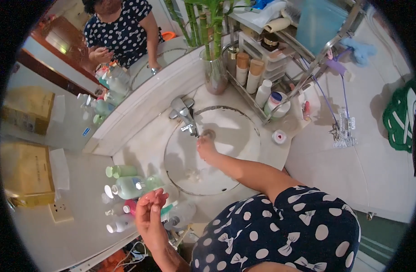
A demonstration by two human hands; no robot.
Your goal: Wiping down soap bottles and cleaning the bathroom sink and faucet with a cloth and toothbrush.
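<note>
My right hand reaches over the round white sink, just below the spout of the chrome faucet. Its fingers are curled in, and whatever they may hold is hidden. A whitish clump, perhaps foam, lies in the basin. My left hand is raised at the near left, above the counter's edge, fingers half bent and thumb apart from them. Nothing shows in it. Beside it stand several bottles, among them a pale green pump bottle and a light green bottle.
A glass vase with bamboo stalks stands behind the sink. To its right, a metal rack holds bottles and jars. A small round jar sits on the counter's right. The mirror rises at the back left; a yellow package is below it.
</note>
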